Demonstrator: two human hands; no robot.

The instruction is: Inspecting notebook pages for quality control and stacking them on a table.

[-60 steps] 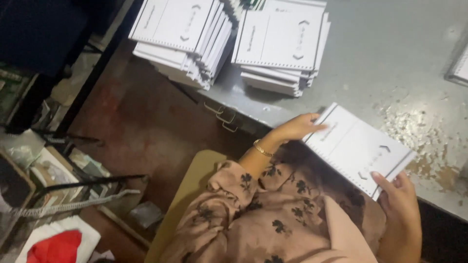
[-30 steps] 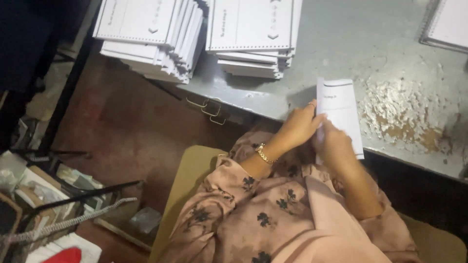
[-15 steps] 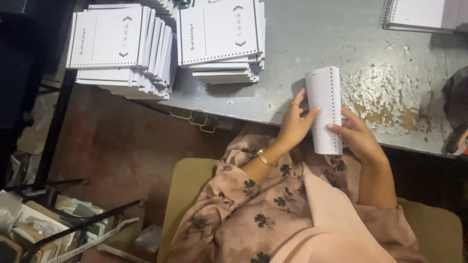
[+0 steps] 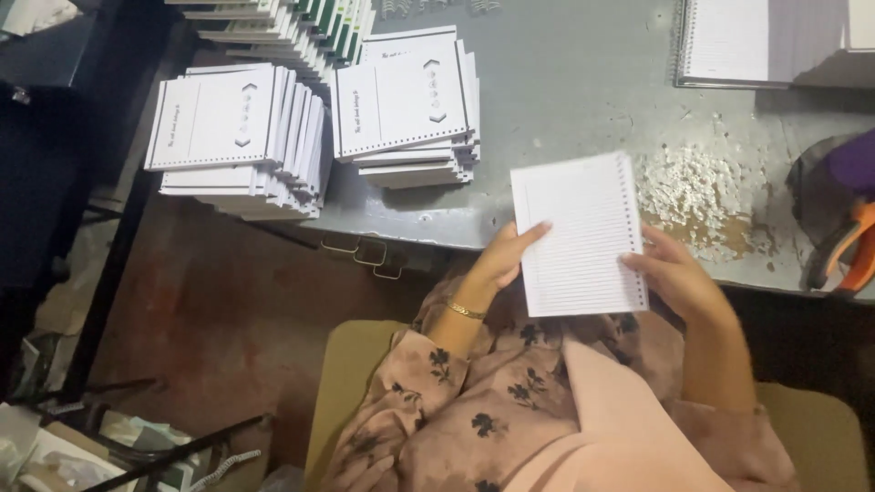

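Observation:
I hold a white pad of lined, punched sheets (image 4: 578, 232) flat over the front edge of the grey metal table (image 4: 565, 82), its row of holes along the right side. My left hand (image 4: 504, 260) grips its left edge, with a gold bangle on that wrist. My right hand (image 4: 676, 278) holds its lower right edge. Both arms come out of pink flowered sleeves.
Two stacks of white punched pads, one (image 4: 235, 137) overhanging the table's left edge and one (image 4: 408, 107) beside it, lie at the back left. An open spiral notebook (image 4: 766, 41) lies top right. Paper punchings (image 4: 697, 196) litter the table. An orange-handled tool (image 4: 848, 246) sits at right.
The pad was rolled and stood on edge half a second ago; now it lies open and flat in both hands, lined face up. The view has shifted slightly.

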